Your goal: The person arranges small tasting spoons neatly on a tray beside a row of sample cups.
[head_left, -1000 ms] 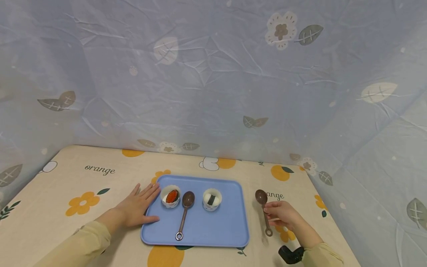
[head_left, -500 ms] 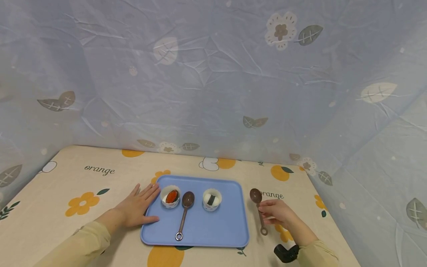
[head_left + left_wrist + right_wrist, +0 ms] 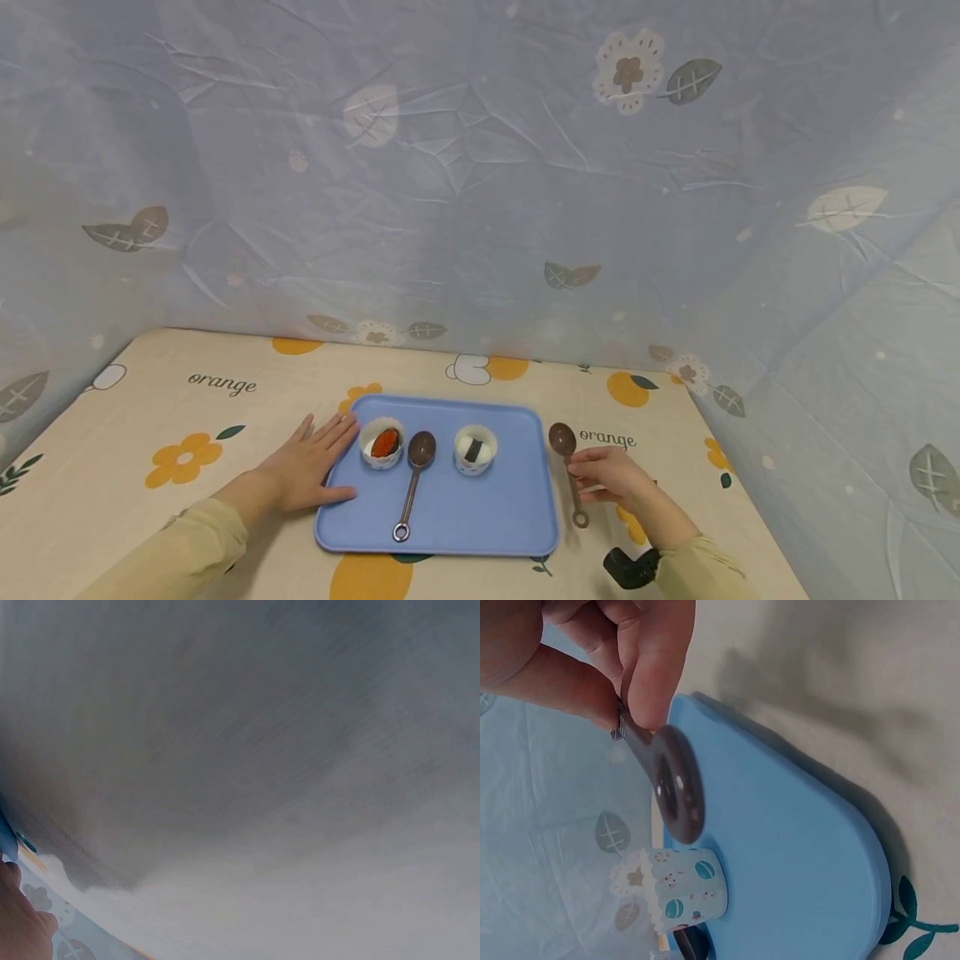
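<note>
In the head view my right hand [image 3: 611, 477] pinches the handle of a brown spoon [image 3: 562, 439] beside the tray's right edge. The right wrist view shows the spoon's ringed handle end [image 3: 679, 784] below thumb and fingers, above the table. My left hand [image 3: 303, 468] lies with fingers spread on the left edge of a blue tray [image 3: 502, 512]. On that tray rest a second brown spoon [image 3: 422, 450], a paper cup with a red-topped sushi piece [image 3: 386, 443], and another paper cup [image 3: 474, 463] with a white piece banded in black. The left wrist view is mostly blurred cloth.
A cream tablecloth [image 3: 255, 425] printed with oranges and flowers covers the table. Behind it and on the right hangs a grey-blue patterned curtain [image 3: 465, 208]. A black curved object [image 3: 630, 568] sits at my right wrist.
My right hand has moved left with the spoon, closer to the tray's right edge. The left hand, the tray and the things on it look unmoved.
</note>
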Demonstrator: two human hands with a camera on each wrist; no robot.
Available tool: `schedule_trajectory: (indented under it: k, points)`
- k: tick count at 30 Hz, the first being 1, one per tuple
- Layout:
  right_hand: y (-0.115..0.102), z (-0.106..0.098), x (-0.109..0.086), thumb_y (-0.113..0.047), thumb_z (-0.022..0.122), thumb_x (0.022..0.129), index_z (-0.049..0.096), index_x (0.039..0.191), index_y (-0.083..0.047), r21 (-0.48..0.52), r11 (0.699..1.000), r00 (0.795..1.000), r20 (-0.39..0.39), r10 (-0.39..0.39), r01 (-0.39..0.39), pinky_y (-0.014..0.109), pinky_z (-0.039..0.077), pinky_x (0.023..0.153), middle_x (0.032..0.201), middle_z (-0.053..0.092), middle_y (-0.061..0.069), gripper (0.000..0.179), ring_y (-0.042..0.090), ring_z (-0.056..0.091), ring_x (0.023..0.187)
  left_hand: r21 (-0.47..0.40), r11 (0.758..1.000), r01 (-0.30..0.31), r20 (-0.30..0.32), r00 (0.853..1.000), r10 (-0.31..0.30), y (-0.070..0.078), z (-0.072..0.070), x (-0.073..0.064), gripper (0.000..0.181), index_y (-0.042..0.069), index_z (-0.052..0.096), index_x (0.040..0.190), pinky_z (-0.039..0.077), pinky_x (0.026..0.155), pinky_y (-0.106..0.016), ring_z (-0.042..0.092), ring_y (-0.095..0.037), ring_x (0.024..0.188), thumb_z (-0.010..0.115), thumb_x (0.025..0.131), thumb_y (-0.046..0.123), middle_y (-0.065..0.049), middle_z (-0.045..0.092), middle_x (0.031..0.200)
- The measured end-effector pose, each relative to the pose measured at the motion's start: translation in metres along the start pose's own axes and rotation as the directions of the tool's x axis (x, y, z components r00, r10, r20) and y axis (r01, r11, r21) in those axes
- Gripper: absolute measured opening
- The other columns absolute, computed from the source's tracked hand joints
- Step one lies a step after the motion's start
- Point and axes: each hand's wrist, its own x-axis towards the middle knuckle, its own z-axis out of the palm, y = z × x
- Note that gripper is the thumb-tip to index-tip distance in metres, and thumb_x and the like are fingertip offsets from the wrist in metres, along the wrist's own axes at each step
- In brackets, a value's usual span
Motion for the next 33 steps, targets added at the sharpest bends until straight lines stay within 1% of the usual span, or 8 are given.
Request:
schedule_trajectory:
  k: [8,12,15,20,25,29,33]
  points:
    - [-0.002,0.008,0.000,-0.007,0.059,0.088,0.062,0.109,0.006,0.003,1.000,1.000,-0.013,-0.012,0.012,0.029,0.057,0.065,0.083,0.064,0.007,0.025,0.014,0.059,0.071,0.005,1.000,0.027,0.051,0.998,-0.027,0.004,-0.006,0.000,0.093,-0.001,0.034,0.141,0.013,0.111,-0.063,0.029,-0.040,0.138,0.050,0.080,0.067,-0.019,0.030,0.151]
    - [-0.004,0.011,-0.001,-0.007,0.059,0.088,0.062,0.109,0.007,0.004,1.000,1.000,-0.002,-0.013,0.013,0.030,0.057,0.066,0.082,0.064,0.007,0.026,0.014,0.059,0.070,-0.001,1.000,0.020,0.041,0.999,-0.019,0.004,-0.007,0.000,0.093,-0.002,0.034,0.141,0.015,0.109,-0.064,0.030,-0.041,0.137,0.051,0.080,0.066,-0.020,0.031,0.150]
    - [-0.005,0.013,0.000,-0.007,0.059,0.088,0.062,0.109,0.007,0.006,1.000,1.000,0.010,-0.017,0.017,0.030,0.057,0.066,0.082,0.064,0.006,0.026,0.013,0.059,0.070,-0.002,1.000,0.021,0.028,0.999,-0.021,0.002,-0.003,0.001,0.093,-0.001,0.035,0.141,0.015,0.110,-0.063,0.030,-0.041,0.137,0.052,0.079,0.067,-0.019,0.031,0.150]
    - [-0.003,0.016,0.002,-0.008,0.059,0.087,0.062,0.110,0.008,0.016,0.999,0.999,0.036,-0.031,0.031,0.029,0.057,0.065,0.081,0.064,0.005,0.028,0.012,0.059,0.070,0.001,1.000,0.028,0.025,0.999,-0.028,0.001,0.002,0.002,0.094,0.000,0.035,0.141,0.015,0.110,-0.063,0.029,-0.039,0.138,0.052,0.078,0.067,-0.018,0.031,0.151]
    - [-0.003,0.022,0.003,-0.007,0.060,0.087,0.062,0.111,0.007,0.022,0.999,0.999,0.031,-0.025,0.025,0.028,0.057,0.064,0.081,0.065,0.005,0.028,0.012,0.060,0.069,-0.012,1.000,0.021,0.024,0.999,-0.020,0.003,-0.003,0.001,0.093,-0.002,0.035,0.141,0.015,0.109,-0.064,0.029,-0.041,0.137,0.053,0.079,0.066,-0.020,0.031,0.150]
    - [-0.005,0.026,0.004,-0.007,0.060,0.087,0.062,0.110,0.007,0.025,0.999,0.999,0.031,-0.021,0.021,0.027,0.056,0.063,0.081,0.064,0.005,0.027,0.012,0.059,0.069,-0.018,1.000,0.020,0.045,0.999,-0.019,0.006,-0.008,0.000,0.093,-0.003,0.034,0.141,0.015,0.109,-0.065,0.028,-0.042,0.138,0.053,0.080,0.065,-0.021,0.030,0.150]
    - [-0.006,0.029,0.004,-0.007,0.060,0.087,0.062,0.110,0.007,0.036,0.999,0.999,0.040,-0.015,0.014,0.025,0.055,0.060,0.077,0.063,0.004,0.027,0.012,0.059,0.067,-0.012,1.000,0.025,0.064,0.998,-0.025,0.006,-0.010,0.001,0.093,-0.002,0.033,0.142,0.014,0.109,-0.065,0.028,-0.042,0.138,0.051,0.080,0.066,-0.020,0.029,0.151]
